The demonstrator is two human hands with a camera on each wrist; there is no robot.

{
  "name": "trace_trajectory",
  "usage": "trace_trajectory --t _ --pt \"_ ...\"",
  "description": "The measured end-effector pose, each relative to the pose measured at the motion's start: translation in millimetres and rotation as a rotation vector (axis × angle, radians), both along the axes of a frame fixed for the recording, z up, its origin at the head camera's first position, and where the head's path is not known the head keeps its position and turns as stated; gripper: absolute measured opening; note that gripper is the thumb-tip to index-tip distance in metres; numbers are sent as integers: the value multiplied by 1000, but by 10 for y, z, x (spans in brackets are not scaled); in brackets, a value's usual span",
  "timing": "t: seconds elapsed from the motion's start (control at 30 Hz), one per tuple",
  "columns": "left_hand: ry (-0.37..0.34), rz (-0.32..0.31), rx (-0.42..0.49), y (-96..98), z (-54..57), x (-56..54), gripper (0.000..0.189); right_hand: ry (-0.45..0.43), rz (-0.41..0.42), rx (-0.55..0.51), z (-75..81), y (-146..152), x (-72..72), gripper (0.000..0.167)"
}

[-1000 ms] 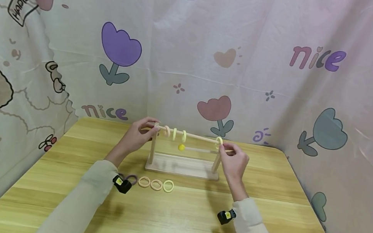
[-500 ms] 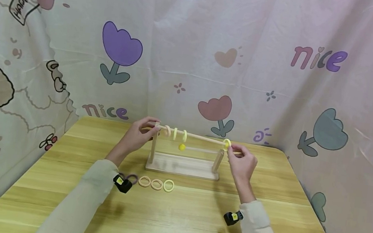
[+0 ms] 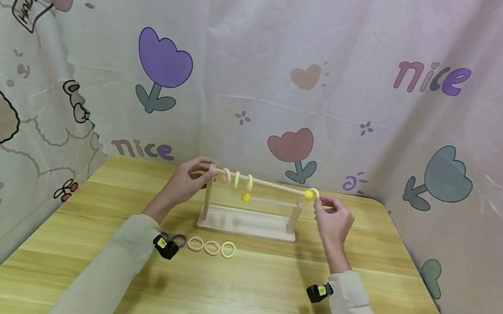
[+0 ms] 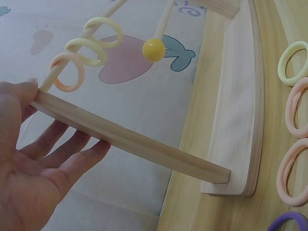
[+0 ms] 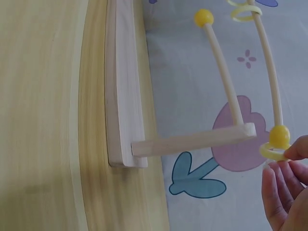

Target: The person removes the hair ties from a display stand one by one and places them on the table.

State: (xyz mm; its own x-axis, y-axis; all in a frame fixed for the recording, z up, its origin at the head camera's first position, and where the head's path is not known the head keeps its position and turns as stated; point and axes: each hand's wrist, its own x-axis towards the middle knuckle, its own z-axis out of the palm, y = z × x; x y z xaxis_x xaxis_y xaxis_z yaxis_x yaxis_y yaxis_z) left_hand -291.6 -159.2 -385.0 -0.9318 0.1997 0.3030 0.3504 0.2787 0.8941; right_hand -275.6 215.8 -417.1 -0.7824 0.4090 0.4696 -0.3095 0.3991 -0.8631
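A wooden rack (image 3: 247, 223) with two posts and two ball-tipped rods stands on the table. My left hand (image 3: 189, 178) grips the top of its left post (image 4: 130, 132), thumb at the upper end and fingers behind. The upper rod (image 3: 276, 185) carries one peach ring (image 4: 67, 72) and two pale yellow rings (image 3: 250, 182). At that rod's far end, my right hand (image 3: 334, 219) pinches another yellow ring (image 5: 273, 152) between thumb and fingers, just beyond the yellow ball (image 5: 279, 137). The lower rod (image 5: 224, 72) points left from the right post (image 3: 294, 217).
In front of the rack a row of rings lies on the wooden table (image 3: 238, 302): a yellow ring (image 3: 228, 250), two peach rings (image 3: 196, 244) and purple rings (image 3: 179, 241) partly hidden by the left wrist camera (image 3: 166, 247). A patterned curtain (image 3: 244, 62) hangs behind.
My right hand has moved right along the upper rod with the yellow ring, from short of the ball to past it. My left hand stays on the post.
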Motion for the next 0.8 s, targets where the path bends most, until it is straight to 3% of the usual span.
trace_trajectory --t 0.4,0.8 --pt "0 -1 6 3 -2 -6 36 -24 -39 -9 18 193 20 13" --pt "-15 -1 7 6 -7 -20 37 -128 23 -28 73 341 129 17"
